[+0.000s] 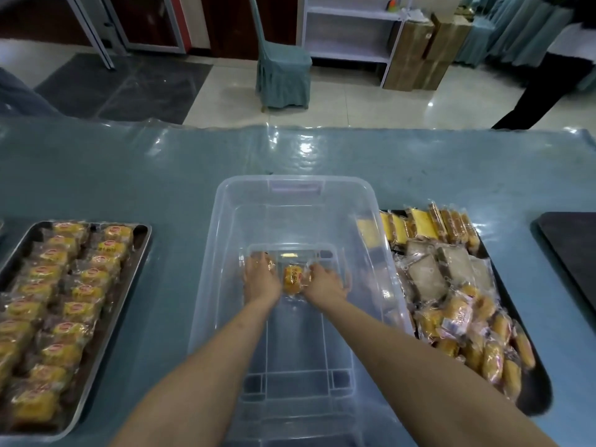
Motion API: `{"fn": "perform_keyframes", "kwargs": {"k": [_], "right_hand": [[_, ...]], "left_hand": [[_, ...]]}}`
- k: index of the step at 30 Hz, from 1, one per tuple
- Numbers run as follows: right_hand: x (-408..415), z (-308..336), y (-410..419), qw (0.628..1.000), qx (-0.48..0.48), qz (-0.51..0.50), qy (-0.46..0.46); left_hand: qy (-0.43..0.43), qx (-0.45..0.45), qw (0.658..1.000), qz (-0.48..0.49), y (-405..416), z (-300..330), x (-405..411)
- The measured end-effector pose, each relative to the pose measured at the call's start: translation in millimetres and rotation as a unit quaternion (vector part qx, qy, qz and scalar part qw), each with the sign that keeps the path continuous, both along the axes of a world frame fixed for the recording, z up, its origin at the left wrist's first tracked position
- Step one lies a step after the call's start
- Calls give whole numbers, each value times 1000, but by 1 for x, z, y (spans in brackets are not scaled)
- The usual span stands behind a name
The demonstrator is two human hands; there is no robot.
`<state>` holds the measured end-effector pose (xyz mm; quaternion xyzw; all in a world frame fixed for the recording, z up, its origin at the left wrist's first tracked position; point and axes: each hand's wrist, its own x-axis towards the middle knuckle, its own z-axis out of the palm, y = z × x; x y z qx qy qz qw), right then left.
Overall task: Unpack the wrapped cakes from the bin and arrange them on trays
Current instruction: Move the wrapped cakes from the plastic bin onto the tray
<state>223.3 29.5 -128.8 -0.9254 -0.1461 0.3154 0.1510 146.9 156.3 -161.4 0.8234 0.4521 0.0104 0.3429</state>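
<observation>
Both hands reach down into the clear plastic bin (225, 227), onto its ribbed floor. The left hand (260, 279) curls over a wrapped cake (270, 263) whose yellow edge shows just past its fingers. Whether it truly grips it cannot be told. The right hand (325, 283) lies with fingers bent over crinkled clear wrapping, and its hold cannot be told either. Between the two hands, touching both, lies a small cake (293, 279) in shiny film, golden and rounded, with a red and yellow label of Chinese characters too small to read.

Out past the left hand a steel tray (142, 250) holds neat rows of the same labelled cakes (80, 291). Beyond the right hand, seen partly through the bin wall, a dark tray (545, 391) carries a looser pile: yellow slices, pale grey-brown squares, golden oblong rolls. All stand on a teal table (129, 175) under glossy, wrinkled plastic sheet
</observation>
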Motion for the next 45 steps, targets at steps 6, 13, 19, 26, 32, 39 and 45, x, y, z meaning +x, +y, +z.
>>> {"fn": "perform_keyframes", "kwargs": {"k": [6, 13, 19, 26, 32, 39, 45], "right_hand": [[10, -21, -1, 999, -9, 24, -19], [12, -29, 11, 997, 49, -41, 36], [11, -16, 18, 986, 105, -89, 98], [-3, -2, 10, 945, 189, -177, 199], [-14, 16, 5, 916, 224, -215, 254], [-12, 48, 9, 901, 301, -224, 220], [-1, 95, 5, 887, 378, -224, 141]], "left_hand": [[30, -34, 999, -27, -3, -19, 1], [-25, -72, 997, 33, -8, -16, 0], [-7, -114, 990, 78, -13, -12, 1], [-127, -390, 885, 220, -27, 4, 2], [-138, -458, 847, 231, -27, 26, -4], [-211, -393, 876, 183, -29, 70, -8], [-312, -327, 883, 126, -34, 124, -12]]}}
